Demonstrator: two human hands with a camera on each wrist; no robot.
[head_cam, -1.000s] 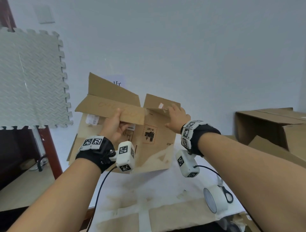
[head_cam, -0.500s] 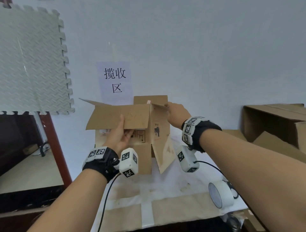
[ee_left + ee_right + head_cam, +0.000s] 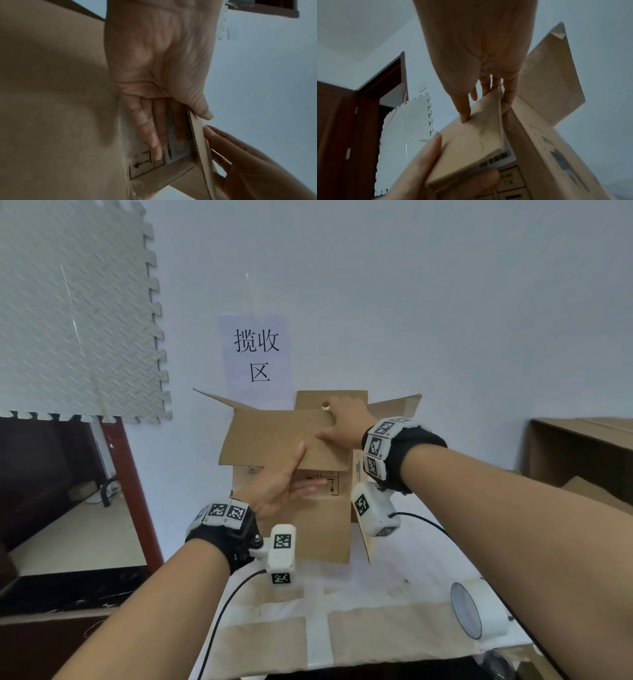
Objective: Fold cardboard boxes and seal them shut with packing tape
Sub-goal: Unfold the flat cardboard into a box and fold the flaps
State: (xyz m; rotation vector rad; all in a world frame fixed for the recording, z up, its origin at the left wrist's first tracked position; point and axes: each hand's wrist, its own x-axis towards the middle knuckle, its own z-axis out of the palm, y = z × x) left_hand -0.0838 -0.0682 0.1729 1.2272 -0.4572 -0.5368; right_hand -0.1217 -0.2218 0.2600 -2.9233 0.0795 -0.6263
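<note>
A brown cardboard box (image 3: 322, 529) stands upright on the white-covered table (image 3: 421, 573), its top flaps spread. The front flap (image 3: 267, 436) hangs outward over the box front. My left hand (image 3: 281, 484) pinches this flap, thumb on top and straight fingers (image 3: 150, 135) beneath against the printed wall. My right hand (image 3: 346, 422) grips the flap's right corner (image 3: 476, 135), thumb on its face and fingers behind the fold. The right side flap (image 3: 553, 75) sticks up beside that hand. A white tape roll (image 3: 476, 614) lies near the table's front right edge.
More brown cardboard boxes (image 3: 582, 453) sit at the right. A paper sign (image 3: 257, 354) and a grey foam mat (image 3: 75, 313) hang on the wall behind. A dark wooden frame (image 3: 137, 491) and a lower desk stand to the left.
The skewed box has been squared up and now stands upright. My right hand moved from the right edge onto the front flap's corner. My left hand kept its hold on the flap.
</note>
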